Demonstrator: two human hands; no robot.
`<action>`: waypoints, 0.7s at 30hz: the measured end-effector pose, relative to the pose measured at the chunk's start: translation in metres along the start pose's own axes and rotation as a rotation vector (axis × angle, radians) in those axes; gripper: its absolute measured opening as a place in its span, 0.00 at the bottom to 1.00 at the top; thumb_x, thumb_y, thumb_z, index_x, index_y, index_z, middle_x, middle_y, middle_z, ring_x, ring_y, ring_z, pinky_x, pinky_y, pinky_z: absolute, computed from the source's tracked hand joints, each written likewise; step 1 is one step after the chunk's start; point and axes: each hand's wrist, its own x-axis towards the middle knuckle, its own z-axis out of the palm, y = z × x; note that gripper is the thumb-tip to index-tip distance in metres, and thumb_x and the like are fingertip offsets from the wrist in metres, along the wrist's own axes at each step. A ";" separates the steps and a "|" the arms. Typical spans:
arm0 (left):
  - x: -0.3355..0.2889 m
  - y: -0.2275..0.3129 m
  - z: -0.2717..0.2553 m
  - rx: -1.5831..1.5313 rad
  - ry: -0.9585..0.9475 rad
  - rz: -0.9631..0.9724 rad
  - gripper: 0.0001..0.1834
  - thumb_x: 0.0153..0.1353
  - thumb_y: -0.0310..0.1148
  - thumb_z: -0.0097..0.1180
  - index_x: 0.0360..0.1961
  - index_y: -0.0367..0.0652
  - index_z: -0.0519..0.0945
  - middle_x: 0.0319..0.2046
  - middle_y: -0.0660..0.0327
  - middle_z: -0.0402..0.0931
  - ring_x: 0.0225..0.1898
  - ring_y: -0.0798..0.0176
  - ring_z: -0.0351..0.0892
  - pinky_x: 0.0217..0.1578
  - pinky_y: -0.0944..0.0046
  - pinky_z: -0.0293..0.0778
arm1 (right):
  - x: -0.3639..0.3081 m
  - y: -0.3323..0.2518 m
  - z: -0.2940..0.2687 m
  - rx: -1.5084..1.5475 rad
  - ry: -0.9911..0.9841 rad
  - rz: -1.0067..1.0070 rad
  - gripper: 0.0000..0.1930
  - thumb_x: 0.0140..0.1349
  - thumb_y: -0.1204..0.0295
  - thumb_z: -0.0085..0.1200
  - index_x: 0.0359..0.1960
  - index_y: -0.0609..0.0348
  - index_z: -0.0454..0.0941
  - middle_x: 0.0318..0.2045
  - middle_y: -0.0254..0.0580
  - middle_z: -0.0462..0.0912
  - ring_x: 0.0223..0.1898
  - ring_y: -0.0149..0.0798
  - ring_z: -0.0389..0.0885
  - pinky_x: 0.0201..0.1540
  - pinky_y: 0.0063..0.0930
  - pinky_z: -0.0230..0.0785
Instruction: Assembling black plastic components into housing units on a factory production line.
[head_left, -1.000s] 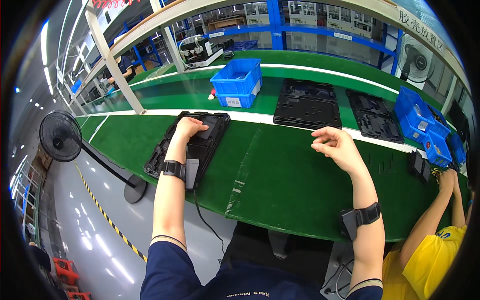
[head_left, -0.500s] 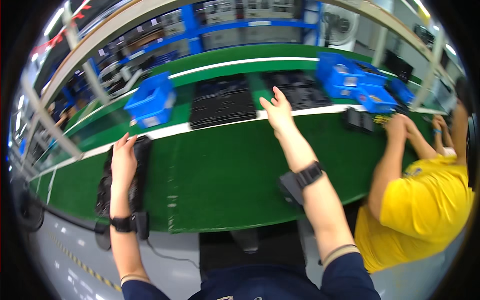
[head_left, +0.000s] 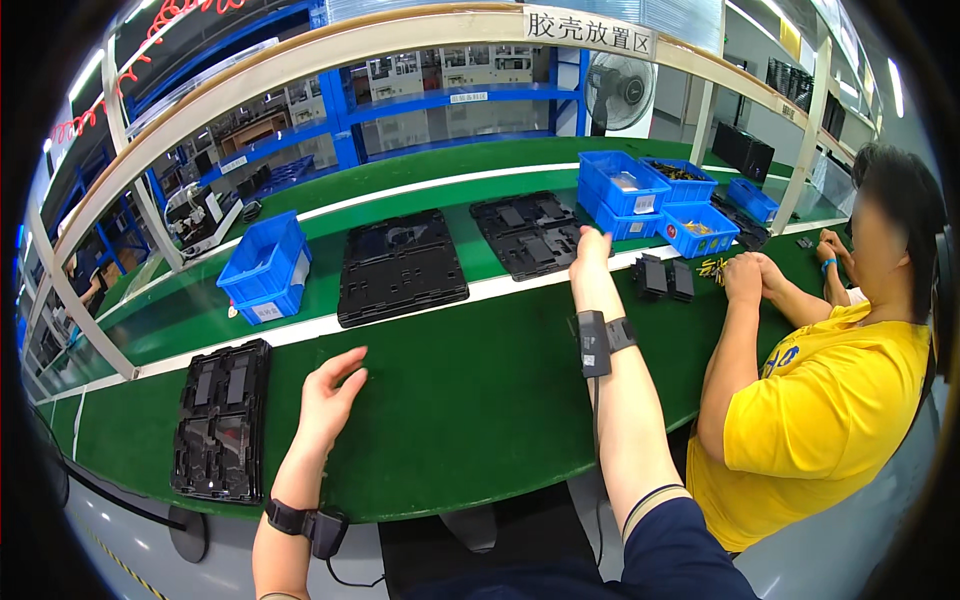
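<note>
My left hand (head_left: 331,394) hovers over the green bench with nothing in it. Its fingers are loosely bent and the thumb stands apart. To its left lies a black tray (head_left: 221,418) with several compartments, some holding dark flat parts. My right hand (head_left: 590,256) reaches forward to the right corner of another black tray (head_left: 524,236), which also carries dark flat parts. Its fingers point away, partly hidden, and I see nothing held; whether it touches the tray I cannot tell. Between these, further back, lies a black tray (head_left: 402,266) without such parts.
Blue bins stand at the left (head_left: 266,268) and right (head_left: 622,185). Black blocks (head_left: 664,277) rest beside yellow pieces (head_left: 712,269). A co-worker in a yellow shirt (head_left: 820,410) sits close on my right, hands together above the bench. A beam (head_left: 420,28) crosses overhead.
My left hand has come away from the left tray, rightward over the bench. My right hand has shifted to the right tray's corner. The view has turned toward the right.
</note>
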 end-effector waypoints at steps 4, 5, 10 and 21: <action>0.030 0.062 0.047 -0.617 -0.329 -0.242 0.32 0.60 0.32 0.51 0.64 0.45 0.54 0.55 0.54 0.65 0.57 0.59 0.64 0.55 0.58 0.62 | 0.054 -0.006 -0.026 -1.081 -0.430 -0.418 0.32 0.52 0.57 0.49 0.58 0.61 0.62 0.56 0.65 0.63 0.60 0.62 0.56 0.62 0.46 0.47; 0.042 0.074 0.063 -0.690 -0.403 -0.282 0.34 0.60 0.33 0.51 0.65 0.46 0.49 0.57 0.53 0.61 0.58 0.57 0.62 0.57 0.56 0.60 | 0.072 0.001 -0.032 -1.207 -0.469 -0.423 0.33 0.52 0.55 0.48 0.59 0.60 0.61 0.54 0.64 0.65 0.59 0.59 0.59 0.62 0.45 0.48; 0.126 0.083 0.144 -0.952 -0.433 -0.521 0.43 0.61 0.38 0.49 0.66 0.44 0.33 0.65 0.43 0.34 0.66 0.45 0.39 0.63 0.50 0.45 | 0.087 0.022 -0.039 -1.301 -0.563 -0.184 0.35 0.54 0.55 0.48 0.61 0.60 0.56 0.54 0.60 0.67 0.58 0.53 0.63 0.62 0.38 0.51; 0.193 0.083 0.206 -0.837 -0.134 -0.719 0.41 0.59 0.46 0.46 0.66 0.46 0.38 0.64 0.36 0.28 0.67 0.44 0.27 0.62 0.43 0.35 | 0.049 -0.016 -0.030 -1.283 -0.484 -0.085 0.29 0.53 0.58 0.50 0.55 0.62 0.64 0.53 0.55 0.69 0.57 0.53 0.63 0.59 0.43 0.56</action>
